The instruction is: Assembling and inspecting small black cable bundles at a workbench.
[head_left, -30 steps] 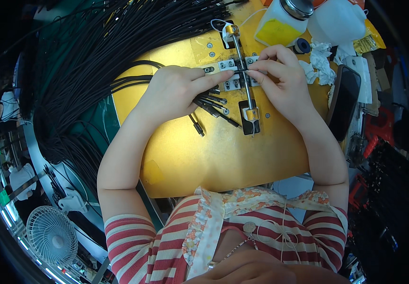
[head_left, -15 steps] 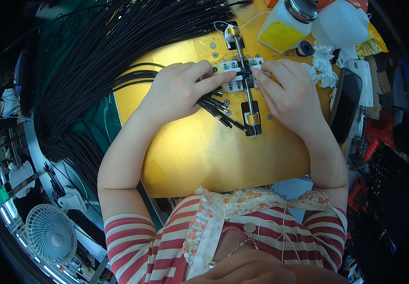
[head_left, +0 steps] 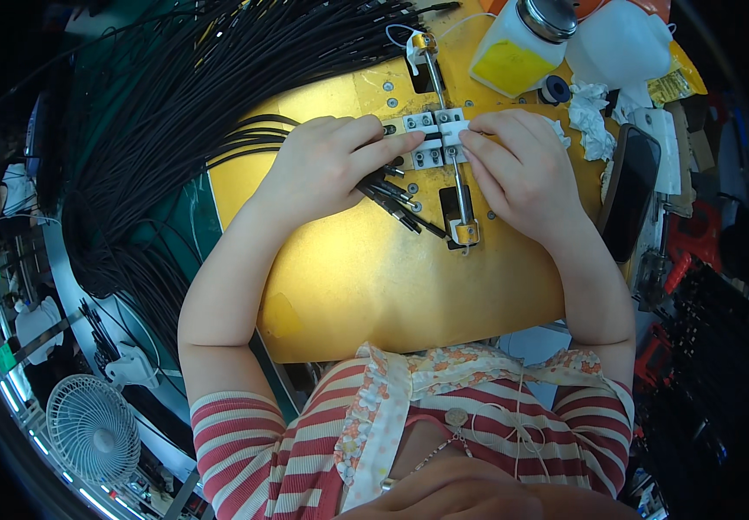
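Observation:
A bundle of black cables with plug ends point(head_left: 396, 205) is in my left hand point(head_left: 327, 165), its fingers curled round them. That hand's index finger reaches out to a short black cable end point(head_left: 432, 136) lying in the white block fixture point(head_left: 422, 156). My right hand point(head_left: 526, 173) has its thumb and index fingertip against the right edge of a white sliding block point(head_left: 453, 130), which sits against the left part of the fixture. A metal rod point(head_left: 459, 186) with yellow end pieces crosses the fixture from far to near.
A gold-coloured plate point(head_left: 409, 286) carries the fixture. Many black cables point(head_left: 244, 52) spread over the far left. At the far right stand a yellow-labelled bottle point(head_left: 517, 52), a white container point(head_left: 619, 43), crumpled tissue point(head_left: 591, 117) and a phone point(head_left: 632, 186). A fan point(head_left: 94, 429) is lower left.
The white sliding block has moved left against the fixture, covering the black middle part. The yellow end pieces have moved farther apart. My right fingers followed left slightly; my left hand barely moved.

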Available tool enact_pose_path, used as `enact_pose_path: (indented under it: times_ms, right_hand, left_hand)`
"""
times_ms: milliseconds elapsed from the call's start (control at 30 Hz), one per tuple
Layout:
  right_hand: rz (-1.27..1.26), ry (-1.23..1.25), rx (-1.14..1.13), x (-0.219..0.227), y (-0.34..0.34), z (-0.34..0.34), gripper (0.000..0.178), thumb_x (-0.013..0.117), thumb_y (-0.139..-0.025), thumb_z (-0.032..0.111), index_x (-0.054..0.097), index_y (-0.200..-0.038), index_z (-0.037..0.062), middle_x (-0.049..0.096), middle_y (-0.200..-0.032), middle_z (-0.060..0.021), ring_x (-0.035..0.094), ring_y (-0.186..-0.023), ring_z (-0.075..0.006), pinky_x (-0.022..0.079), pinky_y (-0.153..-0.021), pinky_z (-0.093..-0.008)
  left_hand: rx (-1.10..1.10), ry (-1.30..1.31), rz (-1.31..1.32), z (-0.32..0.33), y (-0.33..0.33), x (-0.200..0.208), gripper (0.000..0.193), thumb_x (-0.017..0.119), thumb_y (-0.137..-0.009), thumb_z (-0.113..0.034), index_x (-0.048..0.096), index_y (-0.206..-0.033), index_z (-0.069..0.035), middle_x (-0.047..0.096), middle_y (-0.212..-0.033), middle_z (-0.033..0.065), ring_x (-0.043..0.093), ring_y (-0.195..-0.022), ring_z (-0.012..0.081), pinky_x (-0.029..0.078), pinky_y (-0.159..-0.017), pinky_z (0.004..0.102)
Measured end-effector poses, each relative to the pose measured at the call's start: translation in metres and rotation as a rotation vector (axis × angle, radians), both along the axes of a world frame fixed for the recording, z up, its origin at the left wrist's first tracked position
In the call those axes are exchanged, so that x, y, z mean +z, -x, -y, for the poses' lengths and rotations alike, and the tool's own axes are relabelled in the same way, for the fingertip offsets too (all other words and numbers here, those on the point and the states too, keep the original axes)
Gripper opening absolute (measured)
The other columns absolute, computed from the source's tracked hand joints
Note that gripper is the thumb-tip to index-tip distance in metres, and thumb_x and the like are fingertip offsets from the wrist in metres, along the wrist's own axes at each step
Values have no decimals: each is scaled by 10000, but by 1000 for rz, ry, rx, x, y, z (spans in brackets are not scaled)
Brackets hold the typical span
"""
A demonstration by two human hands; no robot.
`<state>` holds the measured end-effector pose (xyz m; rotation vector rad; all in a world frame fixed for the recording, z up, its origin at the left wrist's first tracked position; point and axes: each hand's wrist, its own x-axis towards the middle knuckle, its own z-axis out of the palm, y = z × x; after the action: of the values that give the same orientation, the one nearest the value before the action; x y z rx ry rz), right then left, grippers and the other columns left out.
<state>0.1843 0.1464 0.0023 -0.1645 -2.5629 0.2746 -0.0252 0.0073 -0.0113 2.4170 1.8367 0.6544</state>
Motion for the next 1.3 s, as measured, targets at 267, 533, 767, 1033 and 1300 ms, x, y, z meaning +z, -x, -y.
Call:
enact_pose_path:
  times_ms: [267,533,767,1033,1300]
  right_hand:
    - [-101,41,89,4,-1,-1,198,722,-708,33,657,-895,26,617,-889,-76,596,-776,-242,468,-689,-358]
    - [-123,514,318,3,2,32,257,749,-680,2,665,-920,43,634,-902,-89,618,-809,-271,498,-713,-362]
    - [-102,598,216,12,-6,-4,172,725,-719,-23,662,-876,8,660,-838,-110,645,-754,-256,510,-659,-326]
    - [-106,584,267,9,4,6,148,717,-754,-11,663,-891,-10,662,-837,-110,649,-747,-247,510,-646,-307]
    - [-57,580,66,0,2,-9,109,705,-772,13,661,-870,3,645,-834,-104,635,-770,-268,509,-670,-332]
  left_hand:
    - [-180,21,292,6,4,40,269,699,-755,-130,701,-1016,-63,585,-641,50,576,-599,227,445,-601,361]
    - [-91,278,32,19,-29,38,407,701,-686,-96,663,-1089,-50,595,-652,71,582,-589,262,452,-565,358]
    - [10,-128,151,8,-29,26,303,735,-758,-83,660,-1048,-36,605,-712,68,609,-607,202,459,-515,304]
    - [-43,-221,123,8,-25,16,244,742,-745,-79,665,-970,-23,603,-692,65,606,-586,196,456,-495,301]
    - [74,-181,52,2,-20,8,423,715,-723,-38,662,-1140,-87,627,-834,53,620,-695,190,485,-569,301]
